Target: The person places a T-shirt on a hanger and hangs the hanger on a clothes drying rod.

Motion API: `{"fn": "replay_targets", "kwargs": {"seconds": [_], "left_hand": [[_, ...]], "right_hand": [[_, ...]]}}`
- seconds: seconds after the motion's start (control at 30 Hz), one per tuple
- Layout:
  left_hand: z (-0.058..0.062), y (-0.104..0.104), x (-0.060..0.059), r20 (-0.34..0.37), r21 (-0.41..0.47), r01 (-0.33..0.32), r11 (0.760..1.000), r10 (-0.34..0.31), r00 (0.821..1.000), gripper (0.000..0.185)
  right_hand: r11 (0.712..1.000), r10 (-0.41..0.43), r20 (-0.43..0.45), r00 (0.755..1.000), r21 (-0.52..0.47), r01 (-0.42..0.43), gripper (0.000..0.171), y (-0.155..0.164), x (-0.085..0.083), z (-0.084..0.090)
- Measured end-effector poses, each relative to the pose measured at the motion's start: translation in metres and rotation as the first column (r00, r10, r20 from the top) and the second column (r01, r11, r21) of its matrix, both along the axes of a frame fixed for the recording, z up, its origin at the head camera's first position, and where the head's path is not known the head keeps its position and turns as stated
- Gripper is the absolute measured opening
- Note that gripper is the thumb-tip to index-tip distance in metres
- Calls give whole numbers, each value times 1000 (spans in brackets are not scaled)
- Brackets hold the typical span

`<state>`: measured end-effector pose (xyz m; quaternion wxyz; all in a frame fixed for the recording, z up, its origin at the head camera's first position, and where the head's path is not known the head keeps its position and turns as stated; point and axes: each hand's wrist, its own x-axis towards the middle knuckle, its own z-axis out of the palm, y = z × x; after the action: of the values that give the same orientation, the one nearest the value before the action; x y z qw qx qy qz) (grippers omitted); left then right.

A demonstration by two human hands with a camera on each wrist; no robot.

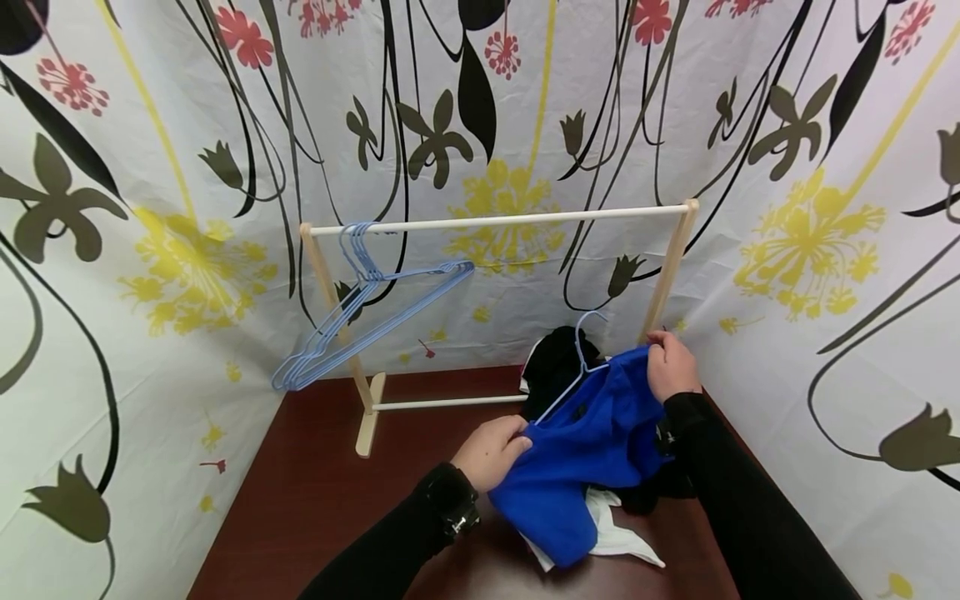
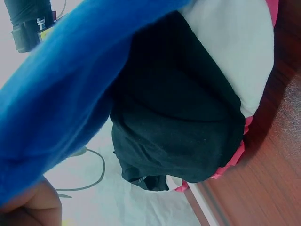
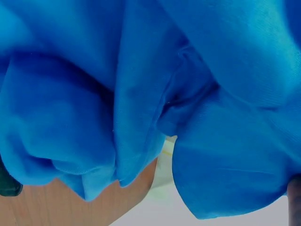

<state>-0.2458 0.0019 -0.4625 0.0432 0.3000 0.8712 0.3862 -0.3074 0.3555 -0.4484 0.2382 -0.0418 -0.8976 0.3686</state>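
A blue garment [image 1: 592, 442] hangs between both hands above the dark wooden table [image 1: 315, 500], with a light blue wire hanger [image 1: 581, 350] poking out of its top. My left hand [image 1: 491, 450] grips the garment's left edge. My right hand [image 1: 670, 364] pinches its upper right corner beside the rack's right post. In the left wrist view the blue garment [image 2: 51, 94] crosses above a black garment [image 2: 178, 122]. The right wrist view is filled by blue garment [image 3: 141, 94] folds.
A wooden clothes rack [image 1: 502, 220] stands at the table's back, with several light blue hangers [image 1: 360, 308] on its left end. Black clothing [image 1: 553, 367] and white clothing [image 1: 618, 533] lie piled under the blue garment. Flowered curtains [image 1: 150, 208] close in all sides.
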Motion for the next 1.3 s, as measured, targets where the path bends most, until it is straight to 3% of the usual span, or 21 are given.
{"fn": "replay_targets", "kwargs": {"seconds": [0.3,0.7,0.93,1.1,1.3], "left_hand": [[-3,1,0,-7,-25,21,999,-21,1000,13],[-4,1,1,-4,-18,32,999,-32,999,12],[-4,6,3,7,16,19,1000,-19,1000,15],[1,10,6,35,94,-26,995,23,999,15],[13,20,8,88,215,-80,973,62,994,19]], "right_hand": [[978,-147,28,989,151,141,47,12,3,-4],[970,-167,99,981,197,145,49,41,12,-19],[987,-72,174,982,154,45,49,36,16,-17],[988,-21,134,991,156,0,46,22,8,-6],[993,103,102,990,52,-108,62,-16,9,13]]}}
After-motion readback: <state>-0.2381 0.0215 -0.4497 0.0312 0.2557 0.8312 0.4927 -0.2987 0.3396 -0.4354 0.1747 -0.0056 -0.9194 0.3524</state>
